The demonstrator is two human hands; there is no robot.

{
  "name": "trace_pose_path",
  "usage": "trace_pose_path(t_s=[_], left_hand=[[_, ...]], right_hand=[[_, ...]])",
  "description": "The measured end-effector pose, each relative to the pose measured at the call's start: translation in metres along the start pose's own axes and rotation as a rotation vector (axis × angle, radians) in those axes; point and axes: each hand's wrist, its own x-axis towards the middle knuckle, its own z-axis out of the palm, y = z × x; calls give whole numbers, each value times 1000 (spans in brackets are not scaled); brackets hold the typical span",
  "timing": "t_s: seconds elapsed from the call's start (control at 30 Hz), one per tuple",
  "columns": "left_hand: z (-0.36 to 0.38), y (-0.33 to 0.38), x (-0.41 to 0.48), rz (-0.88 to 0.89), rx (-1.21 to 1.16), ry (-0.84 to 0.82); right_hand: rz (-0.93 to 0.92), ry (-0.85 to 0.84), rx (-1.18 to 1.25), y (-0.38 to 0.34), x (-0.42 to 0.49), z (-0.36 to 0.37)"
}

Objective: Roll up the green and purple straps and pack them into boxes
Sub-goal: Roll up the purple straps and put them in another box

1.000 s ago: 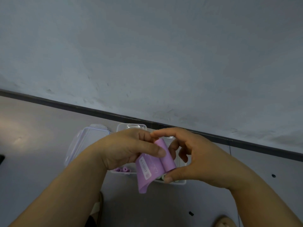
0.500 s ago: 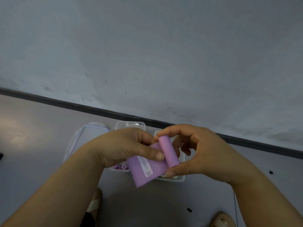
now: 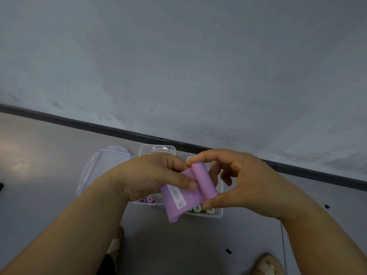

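We are pinching the half-rolled purple strap (image 3: 179, 203) in left hand (image 3: 153, 175) and right hand (image 3: 244, 181), tail hanging toward six o'clock. Finished rolls (image 3: 150, 199) are lying in the boxes (image 3: 218, 212).

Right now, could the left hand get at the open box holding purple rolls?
Probably not yet: the left hand grips the purple strap by its tail while the right hand holds the rolled end. The box lies open below it, so letting go should free the way.

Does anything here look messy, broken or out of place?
Nothing stands out. The purple strap is half rolled between the left hand and right hand, loose end hanging; rolled straps sit in two clear boxes below.
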Motion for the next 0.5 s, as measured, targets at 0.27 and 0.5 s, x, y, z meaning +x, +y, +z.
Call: trace_pose_path(t_s=[0.27,0.5], left_hand=[[4,-2,2,-34,65,52],[3,-2,3,-45,84,124]], right_hand=[[-11,-8,-99,4,3,4],[-20,-1,-114,6,5,8]])
